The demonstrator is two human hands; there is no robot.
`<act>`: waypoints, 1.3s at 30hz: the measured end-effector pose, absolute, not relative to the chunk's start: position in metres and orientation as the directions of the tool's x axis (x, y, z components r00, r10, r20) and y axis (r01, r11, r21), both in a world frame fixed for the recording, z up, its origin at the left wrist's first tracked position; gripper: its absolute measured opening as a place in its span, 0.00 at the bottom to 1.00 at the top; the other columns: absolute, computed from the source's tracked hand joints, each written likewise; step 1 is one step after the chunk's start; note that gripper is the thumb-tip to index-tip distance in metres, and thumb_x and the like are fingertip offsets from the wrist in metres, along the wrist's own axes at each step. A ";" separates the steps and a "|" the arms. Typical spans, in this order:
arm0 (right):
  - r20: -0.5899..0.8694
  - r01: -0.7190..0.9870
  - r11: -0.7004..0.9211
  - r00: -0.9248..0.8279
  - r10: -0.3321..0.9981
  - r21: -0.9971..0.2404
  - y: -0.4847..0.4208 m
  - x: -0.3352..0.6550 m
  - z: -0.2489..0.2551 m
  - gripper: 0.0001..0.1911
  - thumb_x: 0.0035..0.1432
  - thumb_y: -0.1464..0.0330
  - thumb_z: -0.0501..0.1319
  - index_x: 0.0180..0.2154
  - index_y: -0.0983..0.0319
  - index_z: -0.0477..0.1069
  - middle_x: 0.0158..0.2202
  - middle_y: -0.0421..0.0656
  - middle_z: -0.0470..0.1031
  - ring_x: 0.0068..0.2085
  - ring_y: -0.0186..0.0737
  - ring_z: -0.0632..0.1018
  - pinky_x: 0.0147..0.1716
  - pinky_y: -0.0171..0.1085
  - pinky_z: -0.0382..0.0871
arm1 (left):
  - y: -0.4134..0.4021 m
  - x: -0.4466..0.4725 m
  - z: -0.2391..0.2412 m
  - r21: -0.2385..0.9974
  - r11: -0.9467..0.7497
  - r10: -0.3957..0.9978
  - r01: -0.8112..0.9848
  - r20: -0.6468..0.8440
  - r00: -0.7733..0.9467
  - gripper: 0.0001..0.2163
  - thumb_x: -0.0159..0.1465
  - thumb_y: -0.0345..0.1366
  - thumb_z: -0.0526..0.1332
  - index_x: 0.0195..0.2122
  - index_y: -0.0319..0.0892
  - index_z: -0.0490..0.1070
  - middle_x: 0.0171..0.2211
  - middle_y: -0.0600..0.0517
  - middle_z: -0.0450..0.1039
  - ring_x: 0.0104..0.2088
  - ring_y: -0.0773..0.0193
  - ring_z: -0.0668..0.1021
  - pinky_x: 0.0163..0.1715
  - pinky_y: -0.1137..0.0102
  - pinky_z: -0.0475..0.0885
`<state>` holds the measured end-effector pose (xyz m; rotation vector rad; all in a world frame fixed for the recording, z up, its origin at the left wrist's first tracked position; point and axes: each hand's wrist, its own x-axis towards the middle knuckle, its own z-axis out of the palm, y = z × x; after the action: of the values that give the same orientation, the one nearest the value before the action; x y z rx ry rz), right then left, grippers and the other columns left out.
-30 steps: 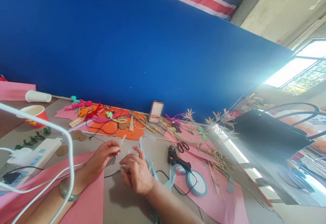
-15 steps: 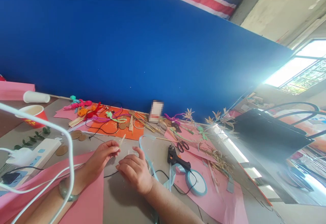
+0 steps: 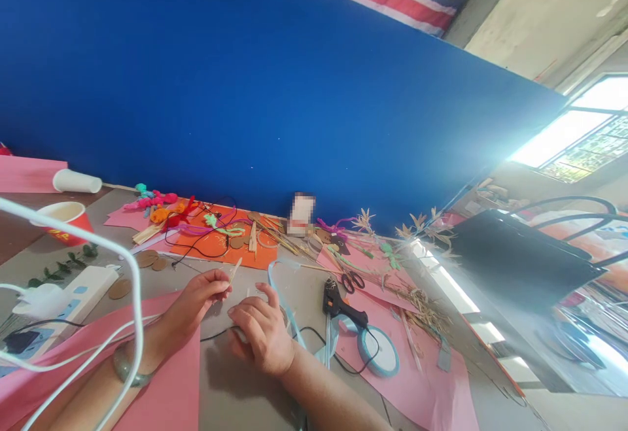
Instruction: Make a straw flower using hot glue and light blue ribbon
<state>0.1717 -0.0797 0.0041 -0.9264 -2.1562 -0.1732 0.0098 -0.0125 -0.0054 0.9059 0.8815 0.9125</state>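
Note:
In the head view my left hand (image 3: 210,290), with a bangle on the wrist, pinches a thin pale strip (image 3: 236,268) that points up from the fingertips. Just to its right, my right hand (image 3: 263,334) hovers palm down above the grey table (image 3: 230,379), its fingers bent but apart. No object shows in it; its palm side is hidden. A small pale piece (image 3: 254,292) is partly covered by the right fingers. Beside this hand runs a loop of light blue ribbon (image 3: 286,300). A black glue gun (image 3: 338,305) rests further right.
Black-handled scissors (image 3: 352,281) and a ribbon roll (image 3: 379,352) lie on pink paper at right. Orange paper (image 3: 267,254) with cords and dried stems is behind. A power strip (image 3: 93,290), white cable (image 3: 135,287) and red cup (image 3: 71,228) are at left. A blue board (image 3: 275,91) stands behind.
My right fingers have shifted slightly and curled a little. My left hand has stayed almost still with the strip. The white cup lying at the far left has rolled slightly right.

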 end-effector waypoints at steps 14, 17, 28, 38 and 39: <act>0.699 0.657 0.710 -0.383 0.604 -0.254 -0.078 0.174 0.003 0.13 0.57 0.76 0.46 0.42 0.60 0.62 0.39 0.43 0.78 0.37 0.36 0.76 0.56 0.49 0.53 | -0.014 0.010 0.001 0.896 0.341 0.902 -0.285 -0.226 0.368 0.05 0.52 0.35 0.64 0.26 0.41 0.69 0.25 0.54 0.67 0.29 0.67 0.69 0.33 0.72 0.64; 0.705 0.666 0.711 -0.391 0.592 -0.227 -0.077 0.175 0.000 0.09 0.57 0.77 0.48 0.36 0.59 0.63 0.40 0.42 0.78 0.39 0.36 0.75 0.56 0.49 0.53 | -0.014 0.010 0.002 0.900 0.335 0.903 -0.279 -0.222 0.368 0.05 0.51 0.35 0.64 0.25 0.41 0.69 0.25 0.55 0.67 0.28 0.67 0.69 0.32 0.73 0.63; 0.722 0.691 0.706 -0.408 0.559 -0.156 -0.077 0.178 -0.005 0.07 0.54 0.76 0.50 0.29 0.60 0.62 0.49 0.44 0.74 0.49 0.41 0.71 0.55 0.51 0.54 | -0.013 0.009 -0.001 0.911 0.322 0.897 -0.258 -0.206 0.391 0.05 0.53 0.35 0.63 0.28 0.41 0.68 0.26 0.55 0.68 0.29 0.67 0.69 0.34 0.73 0.63; 0.724 0.705 0.689 -0.386 0.572 -0.169 -0.077 0.178 -0.009 0.08 0.53 0.77 0.49 0.26 0.59 0.59 0.26 0.39 0.70 0.36 0.38 0.72 0.54 0.51 0.55 | -0.013 0.009 -0.002 0.902 0.330 0.897 -0.279 -0.208 0.390 0.05 0.53 0.34 0.63 0.29 0.41 0.69 0.26 0.54 0.68 0.30 0.67 0.70 0.33 0.74 0.63; 0.727 0.704 0.688 -0.379 0.573 -0.175 -0.077 0.177 -0.008 0.08 0.53 0.77 0.49 0.26 0.59 0.59 0.24 0.38 0.68 0.34 0.37 0.71 0.53 0.51 0.56 | -0.012 0.009 -0.002 0.899 0.336 0.895 -0.280 -0.211 0.394 0.05 0.53 0.34 0.63 0.28 0.41 0.69 0.26 0.54 0.69 0.30 0.67 0.70 0.33 0.74 0.63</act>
<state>0.1771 -0.0773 -0.0085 -0.9772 -2.0890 -0.2068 0.0088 -0.0125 -0.0017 0.9061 0.8248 0.8911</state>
